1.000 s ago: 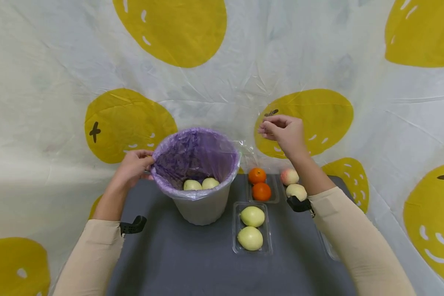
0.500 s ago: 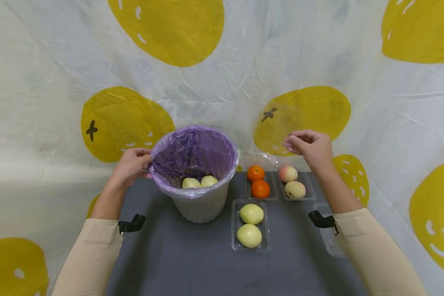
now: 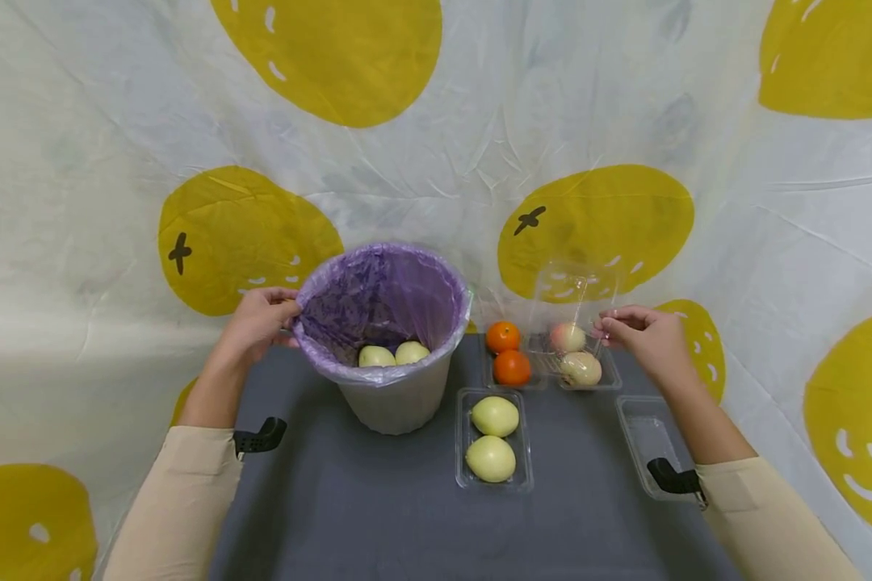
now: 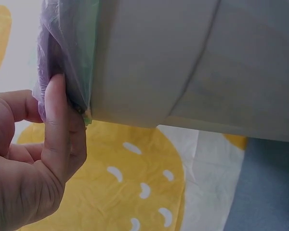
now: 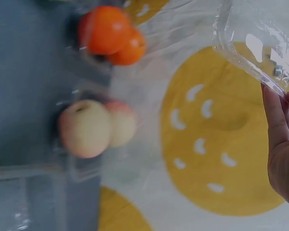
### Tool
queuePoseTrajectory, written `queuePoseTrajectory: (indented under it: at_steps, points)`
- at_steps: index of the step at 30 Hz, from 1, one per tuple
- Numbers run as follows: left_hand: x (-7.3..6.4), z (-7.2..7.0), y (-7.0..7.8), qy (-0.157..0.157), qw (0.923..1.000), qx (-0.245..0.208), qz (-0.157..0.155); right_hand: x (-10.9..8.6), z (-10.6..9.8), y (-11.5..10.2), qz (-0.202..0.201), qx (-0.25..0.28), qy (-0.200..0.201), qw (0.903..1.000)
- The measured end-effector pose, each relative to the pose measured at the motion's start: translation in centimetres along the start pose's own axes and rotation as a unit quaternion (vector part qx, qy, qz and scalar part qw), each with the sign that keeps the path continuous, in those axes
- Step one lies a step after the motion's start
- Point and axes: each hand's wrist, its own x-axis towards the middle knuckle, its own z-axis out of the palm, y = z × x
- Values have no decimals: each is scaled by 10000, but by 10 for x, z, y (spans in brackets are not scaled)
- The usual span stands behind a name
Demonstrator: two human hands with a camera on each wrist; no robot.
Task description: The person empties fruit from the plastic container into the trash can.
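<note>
My left hand pinches the rim of a light-coloured bin at its left side, fingers on the purple bag that lines it. Two pale yellow-green fruits lie inside the bin. At the right, my right hand holds a clear plastic tray by its edge, thumb against fingers. That tray is raised and tilted in front of two peaches, which sit in another clear tray on the table. The right wrist view shows nothing inside the held tray.
Two orange fruits sit in a clear tray right of the bin. Nearer, two pale yellow-green fruits lie in a clear tray. Another clear tray rests under my right forearm. A fruit-patterned cloth hangs behind the dark table.
My right hand has moved right and down with the clear tray, from beside the bin to over the peaches. My left hand has stayed on the bin's rim.
</note>
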Motion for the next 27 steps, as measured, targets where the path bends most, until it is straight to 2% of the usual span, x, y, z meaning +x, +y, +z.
queuePoseTrajectory:
  at_steps: [7, 14, 22, 27]
  points:
    - [-1, -1, 0, 9, 10000, -7, 53, -18, -13, 35, 387, -759, -324, 9958]
    - [2, -1, 0, -7, 10000, -69, 1, -25, -19, 65, 1048, -1430, -695, 9817]
    - [2, -1, 1, -7, 10000, -84, -36, -34, -26, 92, 1736, -1529, -1263, 9646]
    - [1, -1, 1, 27, 10000, -57, -51, -42, -27, 106, 1985, -1507, -1588, 9553]
